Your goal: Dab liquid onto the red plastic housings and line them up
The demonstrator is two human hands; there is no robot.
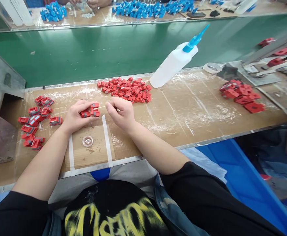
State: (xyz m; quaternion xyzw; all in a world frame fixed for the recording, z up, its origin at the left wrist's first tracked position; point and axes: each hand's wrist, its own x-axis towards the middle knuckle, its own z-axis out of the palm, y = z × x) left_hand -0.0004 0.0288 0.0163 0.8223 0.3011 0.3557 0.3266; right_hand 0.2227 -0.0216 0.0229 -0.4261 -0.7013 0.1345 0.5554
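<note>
My left hand (76, 115) is closed around red plastic parts with grey trim; one red part (95, 109) shows at the fingertips, and another sits just beside it in the fingers. From the right, my right hand (121, 112) pinches a thin pale stick (100, 107), whose far end touches the part at my left fingertips. Below my hands, a small clear round dish (87, 141) stands on a taped-down cardboard piece (78, 160). Several red parts with grey trim (55, 121) lie left of my left hand. Beyond my right hand is a heap of small red parts (128, 89).
A white squeeze bottle (170, 67) with a blue nozzle stands tilted near the green divider (96, 49). To its right lie a tape roll (212, 68) and larger red pieces (241, 93). A metal box (1, 131) bounds the left. Past the divider, another person's hands work near blue parts (138, 9).
</note>
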